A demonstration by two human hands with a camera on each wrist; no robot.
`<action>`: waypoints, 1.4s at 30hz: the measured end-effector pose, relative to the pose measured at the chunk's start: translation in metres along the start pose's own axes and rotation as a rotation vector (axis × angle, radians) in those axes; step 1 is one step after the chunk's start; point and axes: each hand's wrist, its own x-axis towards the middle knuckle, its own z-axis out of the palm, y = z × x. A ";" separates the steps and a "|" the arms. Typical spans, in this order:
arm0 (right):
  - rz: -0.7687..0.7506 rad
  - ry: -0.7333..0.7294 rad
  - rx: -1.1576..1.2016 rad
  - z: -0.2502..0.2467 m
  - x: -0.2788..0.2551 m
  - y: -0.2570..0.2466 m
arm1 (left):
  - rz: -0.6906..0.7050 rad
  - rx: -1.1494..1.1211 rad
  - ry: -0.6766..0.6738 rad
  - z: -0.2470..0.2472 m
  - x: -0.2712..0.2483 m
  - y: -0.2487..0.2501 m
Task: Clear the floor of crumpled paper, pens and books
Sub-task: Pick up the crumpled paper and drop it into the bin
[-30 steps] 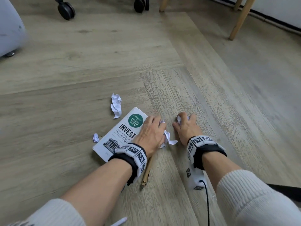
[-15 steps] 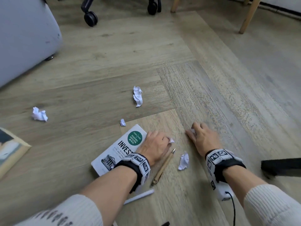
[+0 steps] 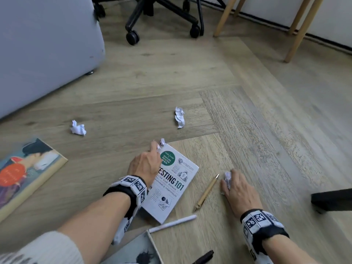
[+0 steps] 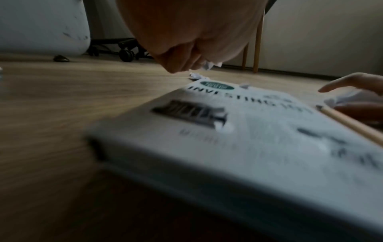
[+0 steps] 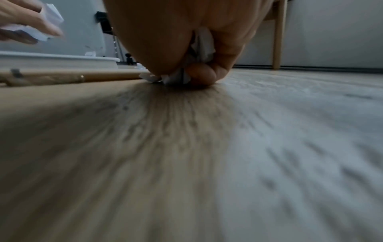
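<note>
My left hand [image 3: 156, 148] reaches over the white "Investing 101" book [image 3: 176, 187] to its far corner. It holds crumpled paper [image 4: 209, 65] in its curled fingers, and its fingertips are at a small paper scrap [image 3: 162, 141]. My right hand [image 3: 228, 186] is down on the floor and grips a crumpled paper ball [image 3: 227, 177], which shows between its fingers [image 5: 202, 47]. A tan pen [image 3: 206, 193] lies between book and right hand. More crumpled paper balls [image 3: 179, 117] [image 3: 78, 128] lie farther out.
A white pen [image 3: 172, 223] and a black pen [image 3: 203, 257] lie near me. An illustrated book [image 3: 24, 174] is at left, another grey book [image 3: 137, 250] at the bottom. A grey cabinet [image 3: 43, 44], an office chair base [image 3: 162, 16], wooden legs [image 3: 299, 33] and a black object [image 3: 331, 201] border the floor.
My left hand has slid forward across the book to its far corner. My right hand has pulled back to the loose paper ball beside the tan pen and closed round it. The view has tilted up.
</note>
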 end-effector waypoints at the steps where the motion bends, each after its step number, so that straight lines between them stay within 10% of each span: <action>1: -0.021 0.002 -0.038 0.004 0.002 0.000 | 0.019 0.037 -0.025 0.000 -0.006 -0.006; 6: 0.036 0.064 0.052 -0.010 0.032 0.002 | 0.124 0.140 -0.027 0.003 -0.021 -0.018; 16: -0.382 0.028 0.091 -0.013 0.069 -0.125 | -0.328 -0.111 0.103 0.007 0.033 -0.012; 23: -0.293 -0.124 0.199 -0.031 0.119 -0.105 | 0.087 -0.105 -0.140 0.023 0.055 -0.021; 38: -0.261 -0.053 -0.107 -0.011 0.213 -0.131 | -0.031 0.169 -0.185 0.000 0.056 -0.056; 42: -0.201 -0.076 -0.104 -0.015 0.196 -0.138 | -0.289 0.210 0.035 -0.045 0.057 -0.117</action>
